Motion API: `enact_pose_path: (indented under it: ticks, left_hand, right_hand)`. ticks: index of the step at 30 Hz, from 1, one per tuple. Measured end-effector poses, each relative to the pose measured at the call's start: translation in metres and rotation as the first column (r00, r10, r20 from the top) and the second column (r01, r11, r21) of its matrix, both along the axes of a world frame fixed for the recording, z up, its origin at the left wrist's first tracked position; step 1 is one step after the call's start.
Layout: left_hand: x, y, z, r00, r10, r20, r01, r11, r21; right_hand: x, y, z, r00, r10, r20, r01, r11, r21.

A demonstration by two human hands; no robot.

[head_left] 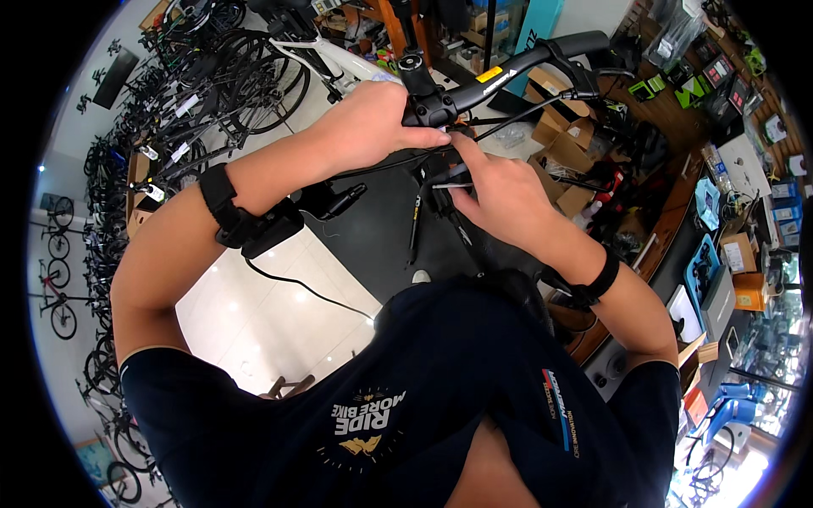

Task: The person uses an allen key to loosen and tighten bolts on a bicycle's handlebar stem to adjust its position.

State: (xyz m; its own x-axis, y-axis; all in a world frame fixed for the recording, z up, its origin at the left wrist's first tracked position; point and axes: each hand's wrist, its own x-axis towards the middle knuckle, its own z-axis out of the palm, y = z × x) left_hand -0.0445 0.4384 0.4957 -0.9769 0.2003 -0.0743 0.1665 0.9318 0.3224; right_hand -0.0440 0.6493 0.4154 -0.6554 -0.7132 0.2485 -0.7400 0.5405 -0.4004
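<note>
Handlebar (517, 69) and stem (423, 97) sit at top centre, black cables (508, 114) looping beneath. A cable could slip or kink if the small slim tool (449, 184) twists off its seat. Left hand (364, 127) curls closed beside the stem, fingertips on a cable; right hand (495, 199) pinches the tool.

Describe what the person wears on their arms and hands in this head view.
Both hands, the left hand and the right hand, are bare, with no gloves. The left wrist carries a black strap with a boxy black device, and a thin black cable trails from it. The right wrist has a plain black band. Short dark navy sleeves end above the elbows, leaving the forearms bare.
</note>
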Motion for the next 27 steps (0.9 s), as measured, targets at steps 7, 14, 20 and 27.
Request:
enact_pose_path:
  ticks: [7, 14, 20, 27]
  left_hand:
    - [-0.005, -0.003, -0.001, 0.999, -0.048, 0.015, 0.049, 0.998, -0.025]
    - [-0.005, -0.005, 0.001, 0.994, -0.108, 0.002, 0.108, 0.994, -0.015]
    - [-0.010, -0.008, 0.000, 0.994, -0.101, 0.045, 0.100, 0.995, 0.020]
    - [-0.011, -0.008, 0.001, 0.993, -0.114, 0.032, 0.114, 0.993, -0.006]
  right_hand:
    - [0.002, 0.004, 0.020, 0.991, -0.010, 0.134, 0.007, 1.000, 0.020]
    - [0.013, 0.025, 0.040, 0.812, 0.063, 0.580, 0.148, 0.939, -0.309]
    - [0.000, 0.020, 0.078, 0.427, 0.118, 0.897, 0.346, 0.895, -0.282]
    - [-0.013, 0.006, 0.084, 0.347, 0.092, 0.933, 0.353, 0.909, -0.221]
